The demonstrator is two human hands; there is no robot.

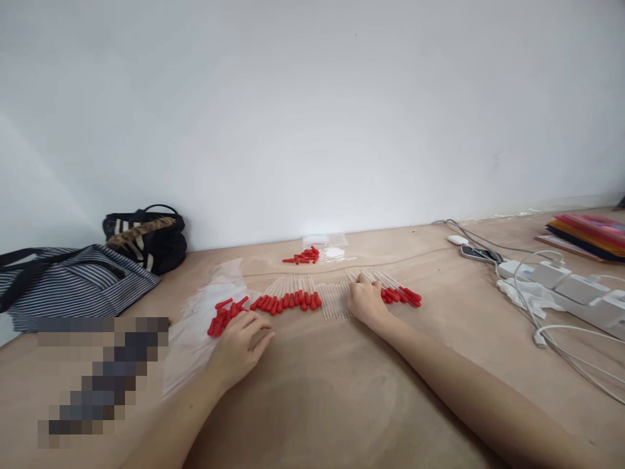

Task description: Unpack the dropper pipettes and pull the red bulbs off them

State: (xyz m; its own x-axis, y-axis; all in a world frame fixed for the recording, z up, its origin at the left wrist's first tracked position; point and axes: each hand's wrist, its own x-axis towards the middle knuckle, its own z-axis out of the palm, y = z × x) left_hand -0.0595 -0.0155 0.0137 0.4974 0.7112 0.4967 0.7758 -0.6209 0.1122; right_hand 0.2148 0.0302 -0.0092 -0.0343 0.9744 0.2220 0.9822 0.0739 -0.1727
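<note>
My left hand [243, 345] rests beside a heap of loose red rubber bulbs [222, 320], its thumb apart from its curved fingers; nothing shows in it. That heap lies on clear plastic bags [195, 332]. Between my hands, droppers with red bulbs [288, 299] form a fanned row, bulbs toward me. To their right lie bare thin clear tubes [334, 301] side by side. Over the right end of these tubes, my right hand [367, 303] is closed with its fingertips curled down; what they hold is hidden. More droppers with red bulbs [401, 296] lie just right of it.
A small pile of red pieces [305, 256] lies by a clear bag [334, 251] near the wall. Striped bag [78, 283] and black bag [166, 241] sit at left. Power strip [581, 293], cables, a phone [480, 253] and stacked folders [590, 233] occupy the right.
</note>
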